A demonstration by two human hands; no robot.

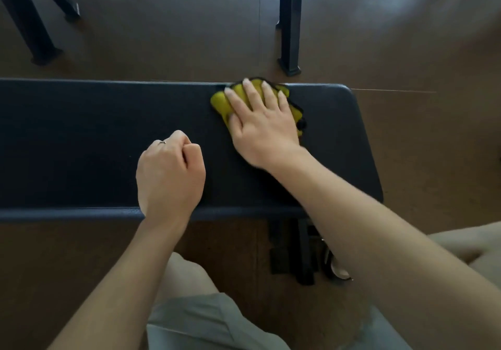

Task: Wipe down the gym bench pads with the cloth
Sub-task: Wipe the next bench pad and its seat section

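A dark blue padded gym bench pad [81,143] runs across the view from the left edge to a rounded right end. A yellow cloth [221,103] with a dark edge lies on the pad near its far edge, towards the right. My right hand [260,124] lies flat on the cloth with fingers spread, pressing it onto the pad. My left hand [169,173] rests on the pad as a closed fist, near the front edge, to the left of the cloth. A ring shows on one of its fingers.
Black metal legs of other equipment [291,24] stand on the brown floor beyond the bench, with more at the far left [29,24]. The bench's black base frame [292,252] shows under the pad's front edge. My knees in light shorts [206,320] are below.
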